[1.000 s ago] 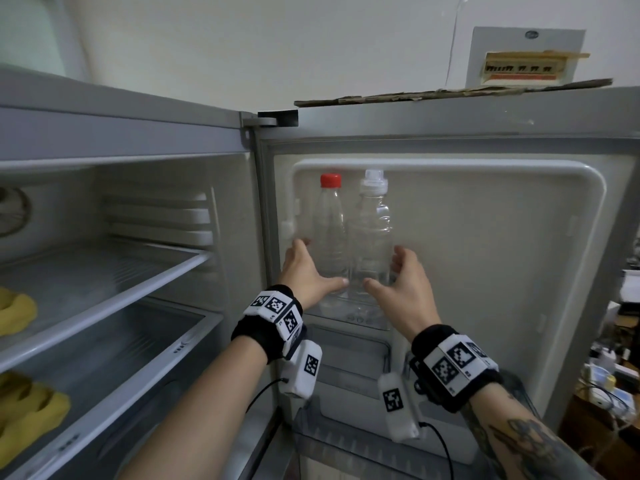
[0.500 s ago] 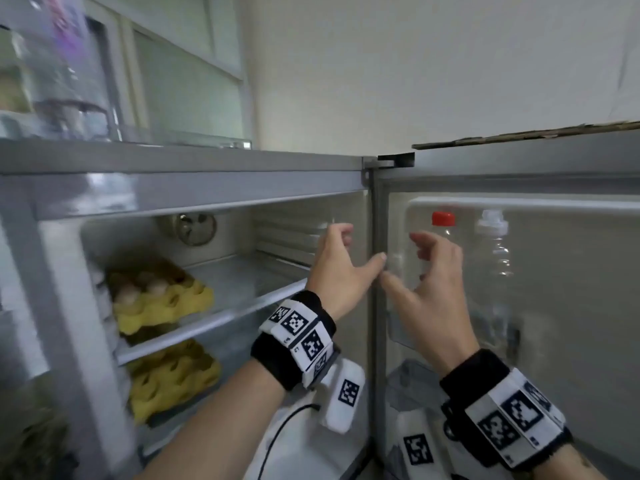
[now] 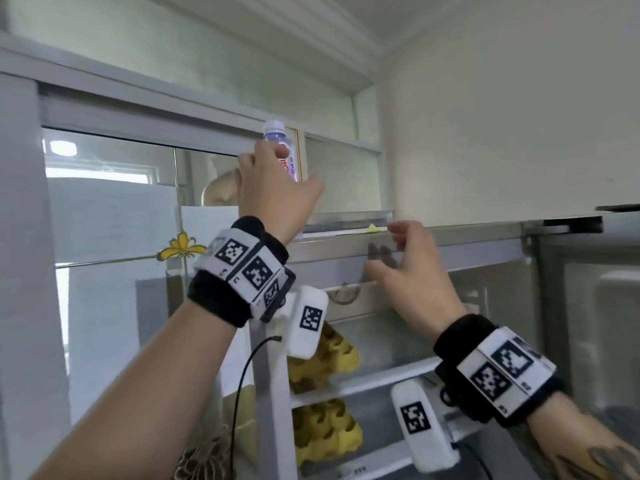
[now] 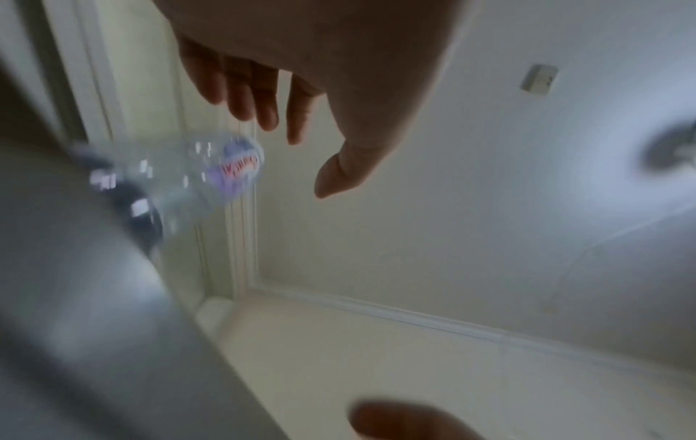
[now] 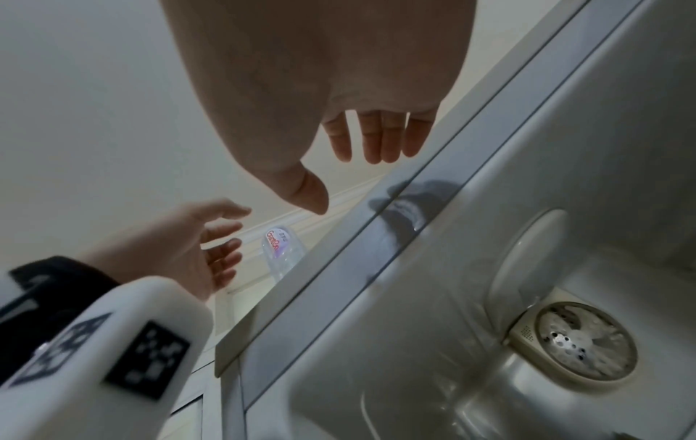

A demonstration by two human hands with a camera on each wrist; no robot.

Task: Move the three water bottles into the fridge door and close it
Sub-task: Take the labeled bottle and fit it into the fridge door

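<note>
in the upper middle of the head view a clear water bottle [image 3: 281,150] with a purple label and white cap stands upright on top of the fridge [image 3: 450,242]. the left hand [image 3: 277,199] is raised in front of it, fingers spread and relaxed, just short of the bottle with nothing in its grasp. the right hand [image 3: 412,271], centre right, hovers by the fridge's top front edge with loose, parted fingers, empty. yellow egg trays [image 3: 325,358] sit on the shelves at lower centre.
</note>
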